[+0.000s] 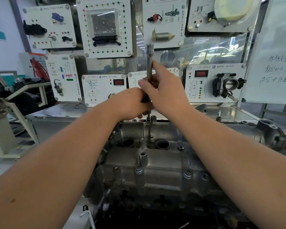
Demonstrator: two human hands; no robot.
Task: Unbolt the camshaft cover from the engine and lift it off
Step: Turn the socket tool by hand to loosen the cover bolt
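Above the cover's far edge, my right hand (pixel 163 90) and left hand (pixel 130 103) both grip an upright wrench (pixel 150 63), fingers curled round its shaft, the left lower on its dark handle. Its thin bit (pixel 149 129) runs down onto a bolt (pixel 151 138) between two round wells in the cover (pixel 155 164). The cover sits on the engine, other bolts (pixel 138 169) in place along its near side. Training panels (pixel 106 27) stand behind the bench (pixel 59 111).
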